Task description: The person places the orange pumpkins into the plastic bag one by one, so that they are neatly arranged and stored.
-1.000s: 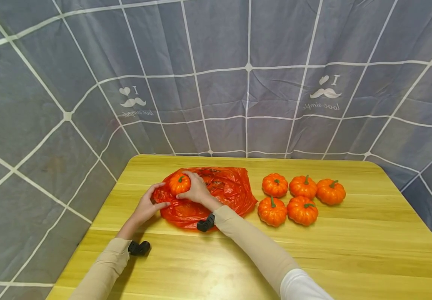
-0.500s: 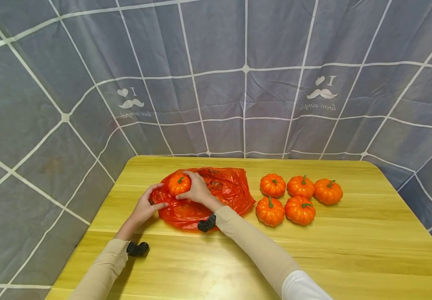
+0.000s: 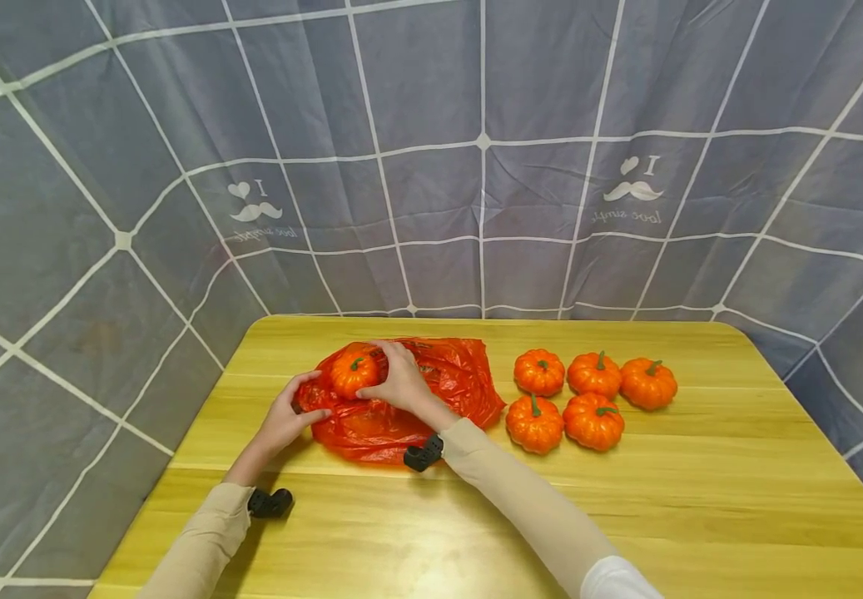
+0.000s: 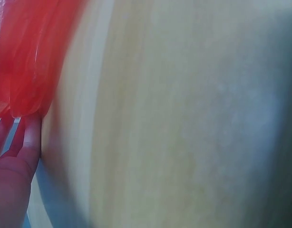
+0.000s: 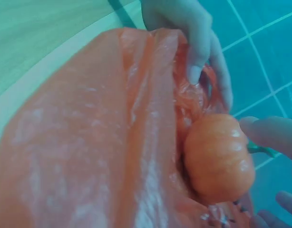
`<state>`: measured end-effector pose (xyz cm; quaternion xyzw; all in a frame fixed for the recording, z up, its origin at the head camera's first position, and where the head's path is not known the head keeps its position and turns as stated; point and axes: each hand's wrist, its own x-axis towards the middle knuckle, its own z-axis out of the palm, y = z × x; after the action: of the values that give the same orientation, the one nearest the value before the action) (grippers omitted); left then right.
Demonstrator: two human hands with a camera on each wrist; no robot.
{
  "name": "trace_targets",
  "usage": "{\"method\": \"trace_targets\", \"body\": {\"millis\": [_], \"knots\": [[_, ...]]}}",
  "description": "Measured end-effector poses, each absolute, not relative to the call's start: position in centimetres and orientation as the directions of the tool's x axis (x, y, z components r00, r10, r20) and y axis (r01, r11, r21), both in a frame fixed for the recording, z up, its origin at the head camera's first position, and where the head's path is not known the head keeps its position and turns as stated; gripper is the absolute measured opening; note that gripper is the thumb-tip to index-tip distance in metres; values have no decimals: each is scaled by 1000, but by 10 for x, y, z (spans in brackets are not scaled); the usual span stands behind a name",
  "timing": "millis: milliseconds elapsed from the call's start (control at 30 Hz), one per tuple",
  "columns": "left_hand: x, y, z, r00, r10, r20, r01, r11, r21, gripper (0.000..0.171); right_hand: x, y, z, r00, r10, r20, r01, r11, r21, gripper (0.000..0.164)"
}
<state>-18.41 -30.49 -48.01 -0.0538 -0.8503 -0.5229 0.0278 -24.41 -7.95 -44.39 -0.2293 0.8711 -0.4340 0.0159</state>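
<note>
An orange mini pumpkin [image 3: 354, 374] with a green stem sits at the mouth of a crumpled red plastic bag [image 3: 371, 437] on the table's left side. My right hand [image 3: 404, 381] is beside this pumpkin, thumb and fingers spread; in the right wrist view its thumb [image 5: 274, 135] is at the pumpkin's edge, near the stem. On the left, my left hand [image 3: 286, 416] touches the bag's mouth with thumb and fingers wide apart. In the left wrist view, the bag's edge covers the tips of its fingers [image 4: 32, 140]. What lies inside the bag is hidden.
Several orange mini pumpkins [image 3: 534, 424] stand grouped in two rows to the right of the bag. A wooden table [image 3: 701, 499] carries everything. Grey curtains [image 3: 438, 200] with white lines hang behind and at both sides. Black wrist devices [image 3: 424, 453] are on both arms.
The right hand has drawn slightly right, away from the pumpkin in the bag's mouth. The left hand stays at the bag's mouth. The whole head view has shifted a little.
</note>
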Motion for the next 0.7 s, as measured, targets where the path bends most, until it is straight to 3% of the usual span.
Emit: {"method": "trace_targets", "body": {"millis": [700], "knots": [[-185,-308,-484,-993,49,105,115,434,893,65,-215,-20,-416,-874,-357,329,-474,481,-737,77]]}}
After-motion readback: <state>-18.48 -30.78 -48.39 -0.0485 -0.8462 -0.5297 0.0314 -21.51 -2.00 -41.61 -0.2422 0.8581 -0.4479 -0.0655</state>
